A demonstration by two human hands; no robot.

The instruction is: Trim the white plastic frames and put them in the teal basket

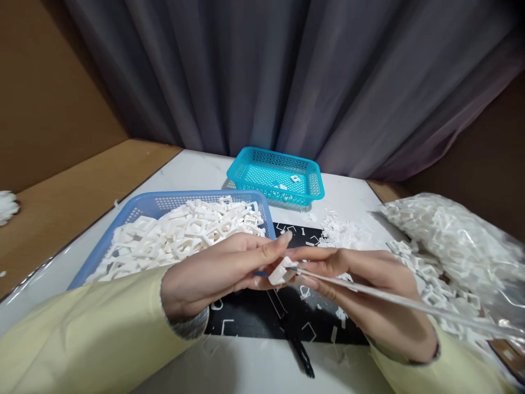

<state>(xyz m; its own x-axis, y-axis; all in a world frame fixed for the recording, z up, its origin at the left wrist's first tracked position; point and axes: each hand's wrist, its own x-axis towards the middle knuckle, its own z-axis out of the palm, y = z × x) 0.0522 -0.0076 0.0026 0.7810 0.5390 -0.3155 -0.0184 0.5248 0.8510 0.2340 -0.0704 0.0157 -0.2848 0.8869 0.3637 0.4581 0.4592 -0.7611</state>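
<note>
I am holding a small white part point(280, 272) directly in front of me, above a black mat point(258, 324). My left hand point(229, 262) is extending inward, thumb along the upper side and fingers beneath, closing on the part. My right hand point(361, 276) is facing it with fingers bent, its forefinger and thumb pinching the slim end of a long white strand point(394, 297). The dark tip is pointing at the part; I cannot tell whether it is touching.

A black-handled tool point(301, 353) is lying across the mat's near edge, among thin white scraps point(344, 232). The mat is resting on a white table point(348, 197). A grey curtain point(254, 65) is hanging behind, and brown panels point(49, 71) are standing at both sides.

On the left, a blue basket point(269, 221) is holding a large heap of white pieces point(180, 227). Farther back, a turquoise basket point(254, 175) is holding only a few. On the right, a clear bag point(459, 235) is bulging with white pieces — more are lying loose beside it.
</note>
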